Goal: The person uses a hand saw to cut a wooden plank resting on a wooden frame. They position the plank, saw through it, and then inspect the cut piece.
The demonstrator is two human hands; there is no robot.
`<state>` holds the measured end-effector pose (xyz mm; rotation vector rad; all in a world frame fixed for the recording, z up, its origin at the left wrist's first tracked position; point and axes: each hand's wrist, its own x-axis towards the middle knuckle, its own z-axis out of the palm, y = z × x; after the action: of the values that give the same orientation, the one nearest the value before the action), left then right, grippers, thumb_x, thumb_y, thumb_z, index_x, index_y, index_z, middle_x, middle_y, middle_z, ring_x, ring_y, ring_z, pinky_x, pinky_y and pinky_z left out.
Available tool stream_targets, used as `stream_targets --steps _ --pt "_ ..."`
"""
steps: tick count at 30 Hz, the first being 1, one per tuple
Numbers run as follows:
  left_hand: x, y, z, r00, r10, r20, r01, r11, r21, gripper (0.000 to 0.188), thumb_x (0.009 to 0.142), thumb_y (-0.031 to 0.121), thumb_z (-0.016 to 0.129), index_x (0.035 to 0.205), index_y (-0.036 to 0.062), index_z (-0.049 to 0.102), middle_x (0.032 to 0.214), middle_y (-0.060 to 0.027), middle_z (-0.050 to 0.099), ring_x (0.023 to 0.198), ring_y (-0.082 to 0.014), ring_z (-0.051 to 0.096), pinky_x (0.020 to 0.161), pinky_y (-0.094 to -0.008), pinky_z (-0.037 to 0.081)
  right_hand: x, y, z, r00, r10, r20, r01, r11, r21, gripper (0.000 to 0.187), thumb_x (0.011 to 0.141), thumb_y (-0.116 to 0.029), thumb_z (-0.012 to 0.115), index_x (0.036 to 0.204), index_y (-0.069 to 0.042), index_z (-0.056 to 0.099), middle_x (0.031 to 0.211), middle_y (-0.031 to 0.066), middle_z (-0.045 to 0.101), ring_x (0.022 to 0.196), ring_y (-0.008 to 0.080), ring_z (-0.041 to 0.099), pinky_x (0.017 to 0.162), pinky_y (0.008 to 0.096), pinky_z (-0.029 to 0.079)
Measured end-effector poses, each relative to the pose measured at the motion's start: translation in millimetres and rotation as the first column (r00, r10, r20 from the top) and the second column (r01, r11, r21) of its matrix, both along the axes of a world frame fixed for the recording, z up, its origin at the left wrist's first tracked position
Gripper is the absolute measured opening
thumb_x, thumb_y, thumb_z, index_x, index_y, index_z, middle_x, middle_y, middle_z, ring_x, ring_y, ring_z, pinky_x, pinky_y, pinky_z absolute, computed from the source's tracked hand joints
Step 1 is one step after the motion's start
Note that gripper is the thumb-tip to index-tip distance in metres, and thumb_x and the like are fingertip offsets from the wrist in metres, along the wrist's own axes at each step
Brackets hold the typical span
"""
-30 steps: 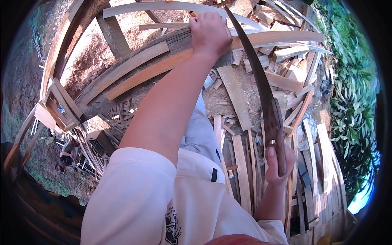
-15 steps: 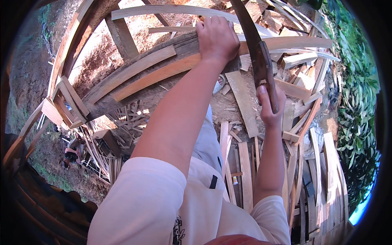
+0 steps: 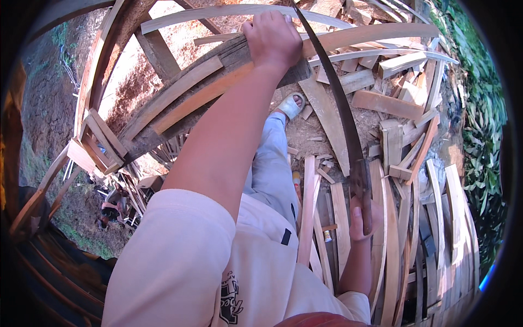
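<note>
My left hand (image 3: 274, 41) is closed over a long narrow wooden plank (image 3: 376, 35), pinning it against a weathered dark beam (image 3: 238, 50). The plank's right part sticks out past the beam's end. In my right hand (image 3: 364, 217) is the wooden handle of a handsaw (image 3: 342, 109), down by my right side. Its long dark blade slants up and away, the far end beside my left hand and appearing to cross the plank. Whether the teeth touch the wood I cannot tell. A shorter wood strip (image 3: 177, 98) lies along the beam, left of my hand.
Wood offcuts (image 3: 389, 103) litter the ground at the far right. Several long boards (image 3: 389, 245) stand or lie beside my right arm. My sandalled foot (image 3: 293, 105) rests below the beam. A wooden frame (image 3: 101, 141) stands at left; green foliage (image 3: 479, 109) borders the right.
My right hand has drawn the saw back toward my body and down, so more of the blade shows. My left hand stays on the plank; the whole view has shifted slightly.
</note>
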<state>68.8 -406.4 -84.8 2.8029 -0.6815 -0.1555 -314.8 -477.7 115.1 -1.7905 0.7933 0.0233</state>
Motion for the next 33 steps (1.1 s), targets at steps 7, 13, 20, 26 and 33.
stream_targets --steps 7,13,20,26,33 --pt "0 0 -1 1.000 -0.018 -0.002 0.018 1.000 0.009 0.031 0.103 0.030 0.046 0.099 0.0060 0.067 0.102 -0.0117 0.066 0.105 -0.0288 0.059 0.097 -0.0477 0.036 73 -8 -23 0.994 -0.081 0.068 0.081 0.997 0.004 0.014 0.086 -0.008 0.065 0.075 0.001 0.063 0.059 0.0102 0.051 0.048 0.0226 0.050 0.049 0.0345 0.036" --pt "0 -1 2 1.000 -0.007 -0.019 0.007 1.000 0.005 0.031 0.102 0.030 0.048 0.101 0.0060 0.068 0.102 -0.0119 0.066 0.105 -0.0290 0.059 0.097 -0.0480 0.037 128 -9 -75 0.989 -0.110 0.097 0.109 0.994 0.025 0.016 0.090 -0.008 0.065 0.078 0.001 0.062 0.058 0.0068 0.051 0.049 0.0173 0.048 0.050 0.0328 0.036" --pt "0 -2 2 1.000 0.015 -0.005 -0.015 1.000 -0.003 0.031 0.103 0.029 0.048 0.096 0.0064 0.068 0.101 -0.0126 0.068 0.106 -0.0300 0.061 0.098 -0.0471 0.038 120 -9 -81 0.987 -0.086 0.139 0.086 0.996 0.010 0.016 0.091 -0.008 0.065 0.078 0.001 0.062 0.058 0.0064 0.051 0.050 0.0149 0.049 0.051 0.0318 0.036" --pt "2 -2 1 1.000 -0.001 -0.016 0.001 1.000 0.022 0.030 0.102 0.029 0.048 0.100 0.0062 0.068 0.103 -0.0128 0.067 0.105 -0.0294 0.060 0.098 -0.0478 0.037 106 -6 -76 0.993 -0.051 0.107 0.051 0.999 0.002 0.020 0.090 -0.006 0.066 0.073 0.000 0.059 0.058 0.0060 0.049 0.049 0.0166 0.047 0.050 0.0341 0.035" --pt "1 0 6 1.000 0.001 -0.025 -0.001 1.000 -0.013 0.029 0.104 0.029 0.048 0.098 0.0067 0.066 0.097 -0.0130 0.066 0.103 -0.0310 0.061 0.097 -0.0486 0.038 111 -1 -72 0.978 -0.144 0.152 0.132 0.988 0.085 0.024 0.091 -0.005 0.064 0.069 0.000 0.055 0.057 0.0054 0.046 0.048 0.0152 0.044 0.048 0.0334 0.031"
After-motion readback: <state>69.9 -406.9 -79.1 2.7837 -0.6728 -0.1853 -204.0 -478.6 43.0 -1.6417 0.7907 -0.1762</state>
